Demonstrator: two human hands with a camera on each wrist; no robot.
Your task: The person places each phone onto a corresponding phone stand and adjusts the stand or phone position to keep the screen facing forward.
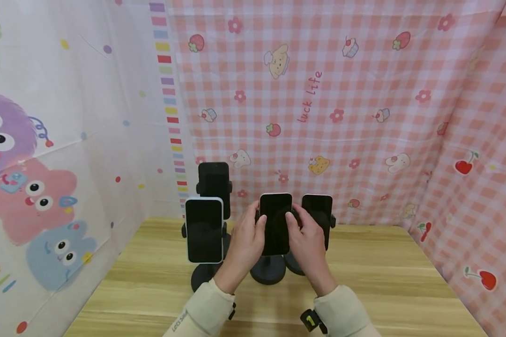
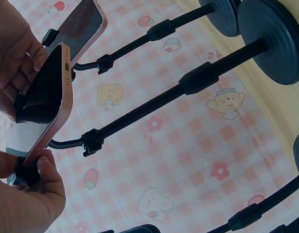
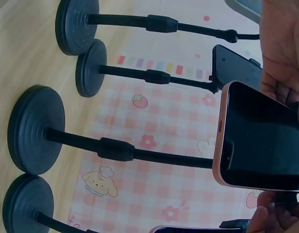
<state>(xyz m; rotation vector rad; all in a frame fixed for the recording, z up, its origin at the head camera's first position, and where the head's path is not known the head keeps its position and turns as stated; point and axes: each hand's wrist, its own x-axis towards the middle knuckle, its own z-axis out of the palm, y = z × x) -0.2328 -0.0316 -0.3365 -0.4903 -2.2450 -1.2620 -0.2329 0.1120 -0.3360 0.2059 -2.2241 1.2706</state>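
Note:
A dark-screened smartphone point(image 1: 275, 229) with a pink-gold edge stands upright in a black phone holder point(image 1: 267, 274). My left hand point(image 1: 245, 236) is at its left side; in the left wrist view the thumb and fingers pinch the holder's black side clamp point(image 2: 26, 174). My right hand point(image 1: 311, 241) grips the opposite side, thumb at the screen's edge and fingers behind. The right wrist view shows the phone's lower end point(image 3: 256, 141) and the holder's stem point(image 3: 173, 158). Part of the right clamp is hidden by the fingers.
A pale-framed phone point(image 1: 204, 229) stands on a holder to the left, with a black phone point(image 1: 213, 182) behind it. Another phone point(image 1: 318, 210) is close behind my right hand. The holders' round bases rest on a wooden table point(image 1: 388, 271), before a checked cloth point(image 1: 362, 84).

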